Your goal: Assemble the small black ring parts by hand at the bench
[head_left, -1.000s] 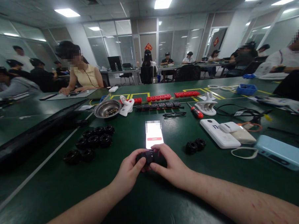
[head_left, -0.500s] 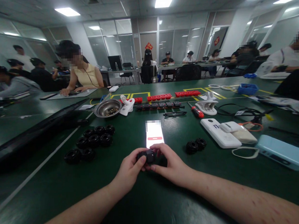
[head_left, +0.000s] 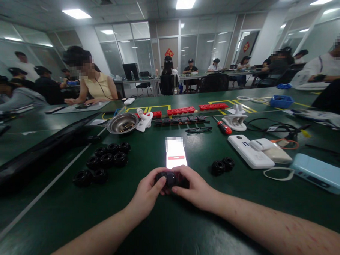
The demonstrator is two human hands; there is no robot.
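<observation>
Between my hands, just in front of the phone, is a small black rounded part [head_left: 170, 179]; its exact kind is not clear. My left hand [head_left: 148, 188] is closed around its left side, with the thumb pressed on top. From the right, my right hand [head_left: 196, 188] curls its fingers and thumb onto the same part, and a second dark piece seems to lie under those fingers. The phone [head_left: 175, 151] lies with its screen lit right behind the fingertips. Several black ring-like parts [head_left: 106, 159] sit in rows to the left, and two more black ring-like parts [head_left: 222, 165] lie to the right.
A metal bowl [head_left: 122, 124] with small brass-coloured pieces, a white clamp [head_left: 144, 121], red trays [head_left: 181, 111], a black strip of blocks [head_left: 181, 120] and a screwdriver [head_left: 224, 127] lie farther back. Power banks [head_left: 251, 151] and a light blue box [head_left: 320, 173] stand at right. Co-workers sit beyond.
My right fingers have shifted slightly and closed in over the black part, which has turned a little. My left hand stays nearly in place.
</observation>
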